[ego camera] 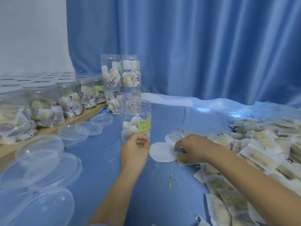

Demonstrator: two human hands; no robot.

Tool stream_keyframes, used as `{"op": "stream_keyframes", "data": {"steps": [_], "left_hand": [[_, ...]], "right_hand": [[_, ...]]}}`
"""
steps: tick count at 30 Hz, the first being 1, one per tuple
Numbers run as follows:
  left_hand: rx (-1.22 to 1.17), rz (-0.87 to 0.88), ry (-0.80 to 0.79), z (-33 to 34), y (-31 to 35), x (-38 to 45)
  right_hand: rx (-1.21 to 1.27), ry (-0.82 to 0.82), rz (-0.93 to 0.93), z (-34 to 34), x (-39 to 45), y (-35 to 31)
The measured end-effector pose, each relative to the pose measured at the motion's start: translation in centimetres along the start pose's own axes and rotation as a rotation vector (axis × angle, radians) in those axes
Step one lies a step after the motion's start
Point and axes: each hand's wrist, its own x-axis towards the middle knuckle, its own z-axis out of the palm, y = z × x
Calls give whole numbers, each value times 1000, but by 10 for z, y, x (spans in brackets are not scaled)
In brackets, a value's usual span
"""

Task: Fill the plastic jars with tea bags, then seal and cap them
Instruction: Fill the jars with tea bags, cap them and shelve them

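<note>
An uncapped clear plastic jar (pixel 136 118) with a green label stands on the blue cloth, partly filled with tea bags. My left hand (pixel 135 150) grips its base from the front. My right hand (pixel 193 148) reaches over white round seal discs (pixel 160 152) and closes on a tea bag (pixel 182 159) at the edge of the big heap of tea bags (pixel 260 144). More seal discs with printed faces (pixel 193 132) lie just behind my right hand.
Clear lids (pixel 40 162) are spread at the left, more lids (pixel 88 127) further back. Several capped, filled jars (pixel 42 101) line a wooden board on the left. Stacked uncapped jars (pixel 121 75) stand behind the jar. A blue curtain hangs at the back.
</note>
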Motion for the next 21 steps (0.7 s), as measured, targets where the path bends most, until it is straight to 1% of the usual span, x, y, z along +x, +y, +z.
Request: {"op": "stream_keyframes", "data": {"steps": [2, 4, 6, 7, 9, 11, 12, 14, 15, 16, 17, 19, 20, 21], "left_hand": [[-2, -17, 19, -2, -1, 0], [-3, -27, 63, -4, -2, 3], [-39, -45, 120, -7, -1, 5], [-59, -61, 145, -8, -1, 6], [-69, -91, 177, -12, -1, 8], [-77, -107, 183, -14, -3, 10], [-80, -109, 182, -14, -4, 10], [-84, -104, 184, -15, -5, 11], [-83, -103, 185, -15, -6, 12], [-75, -103, 184, -16, -6, 12], [-63, -104, 184, -16, -6, 13], [-38, -112, 185, -17, -6, 13], [-30, -118, 187, -17, -6, 13], [-27, -124, 188, -17, -5, 13]], "right_hand": [[25, 63, -37, 1, 1, -4], [127, 132, -121, -1, 5, -10], [393, 238, -226, -8, 9, -22], [565, 323, -275, -14, 10, -29], [917, 547, -339, -28, 16, -44], [1207, 789, -336, -44, 24, -57], [1296, 910, -298, -52, 29, -62], [1394, 1093, -185, -64, 40, -68], [1401, 1127, -136, -69, 44, -70], [1366, 1113, -105, -71, 48, -70], [1263, 1046, -90, -71, 53, -69], [959, 808, -96, -64, 60, -65], [867, 722, -109, -58, 62, -63], [841, 698, -124, -54, 61, -60]]}}
